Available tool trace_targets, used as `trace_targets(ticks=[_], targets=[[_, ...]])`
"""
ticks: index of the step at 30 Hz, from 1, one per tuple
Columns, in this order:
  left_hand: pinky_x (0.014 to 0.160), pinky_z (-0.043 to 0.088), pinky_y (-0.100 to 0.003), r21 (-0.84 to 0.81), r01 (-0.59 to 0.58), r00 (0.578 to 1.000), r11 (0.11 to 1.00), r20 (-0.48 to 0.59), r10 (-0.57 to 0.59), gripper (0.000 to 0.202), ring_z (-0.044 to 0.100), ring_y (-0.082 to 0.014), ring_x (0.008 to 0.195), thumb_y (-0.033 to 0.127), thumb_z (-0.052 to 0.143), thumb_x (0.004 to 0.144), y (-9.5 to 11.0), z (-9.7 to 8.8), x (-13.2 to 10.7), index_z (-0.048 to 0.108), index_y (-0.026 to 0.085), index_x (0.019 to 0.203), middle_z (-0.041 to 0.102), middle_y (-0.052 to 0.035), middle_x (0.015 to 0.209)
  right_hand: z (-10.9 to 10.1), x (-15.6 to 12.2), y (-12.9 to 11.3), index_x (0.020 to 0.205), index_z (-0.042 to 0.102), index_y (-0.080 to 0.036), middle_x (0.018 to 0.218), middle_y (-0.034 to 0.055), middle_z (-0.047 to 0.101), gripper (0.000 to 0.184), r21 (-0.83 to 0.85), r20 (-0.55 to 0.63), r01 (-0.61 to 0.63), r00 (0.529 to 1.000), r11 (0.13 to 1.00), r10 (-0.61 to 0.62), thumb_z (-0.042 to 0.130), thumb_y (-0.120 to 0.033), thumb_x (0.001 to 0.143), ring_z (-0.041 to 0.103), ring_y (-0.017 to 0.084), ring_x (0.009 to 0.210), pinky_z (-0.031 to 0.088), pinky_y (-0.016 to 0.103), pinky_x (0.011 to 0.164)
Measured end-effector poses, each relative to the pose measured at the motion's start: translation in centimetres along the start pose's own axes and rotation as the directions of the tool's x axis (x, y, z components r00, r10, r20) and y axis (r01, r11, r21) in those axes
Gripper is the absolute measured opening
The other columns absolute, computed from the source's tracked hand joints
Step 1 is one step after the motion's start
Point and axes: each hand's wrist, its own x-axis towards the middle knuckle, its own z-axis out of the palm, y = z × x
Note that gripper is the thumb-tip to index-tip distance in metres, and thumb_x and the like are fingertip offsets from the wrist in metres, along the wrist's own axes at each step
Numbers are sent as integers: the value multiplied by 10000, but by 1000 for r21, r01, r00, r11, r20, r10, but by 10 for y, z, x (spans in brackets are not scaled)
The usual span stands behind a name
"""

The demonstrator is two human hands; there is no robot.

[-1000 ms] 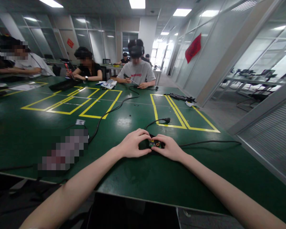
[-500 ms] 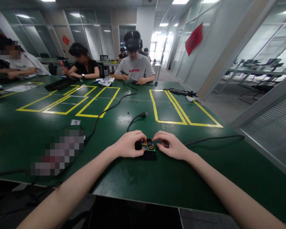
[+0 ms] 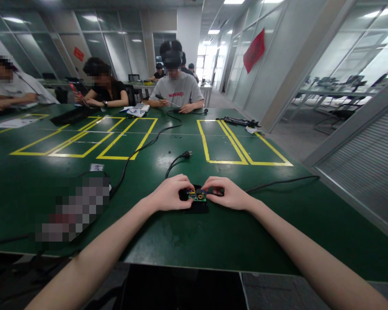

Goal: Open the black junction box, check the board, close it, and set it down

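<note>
A small green circuit board (image 3: 197, 196) with copper-ringed coils and coloured parts lies over a black plastic piece (image 3: 196, 208) on the table in front of me. My left hand (image 3: 173, 193) is closed on the board's left end, thumb at the near side and fingers at the far side. At the opposite end, my right hand (image 3: 228, 193) pinches the board's right edge between thumb and fingertips. Something dark, perhaps cord, shows inside the curl of that hand. The fingers partly hide both ends of the board.
Beyond my hands lies a black plug (image 3: 186, 154) on its cord. Another black cord (image 3: 284, 180) runs right. A blurred-out object (image 3: 77, 206) lies at left by a number tag (image 3: 97, 167). Yellow tape marks the green table (image 3: 245, 241). Several people sit across; one (image 3: 176, 88) holds a screwdriver.
My right thumb and fingers have closed in on the board's right end, where they were more apart before. The left hand keeps its grip. The whole view has shifted slightly.
</note>
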Motion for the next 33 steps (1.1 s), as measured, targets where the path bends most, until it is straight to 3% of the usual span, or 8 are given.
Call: trace_targets(ticks=[33], targets=[[664, 467, -224, -49, 5, 1000, 999, -7, -6, 230, 587, -130, 750, 160, 743, 718, 5, -4, 0, 694, 160, 943, 633, -18, 936, 0, -2, -1, 940, 770, -163, 865, 38, 653, 146, 19, -62, 75, 995, 997, -74, 723, -238, 824, 509, 93, 611, 438, 231, 549]])
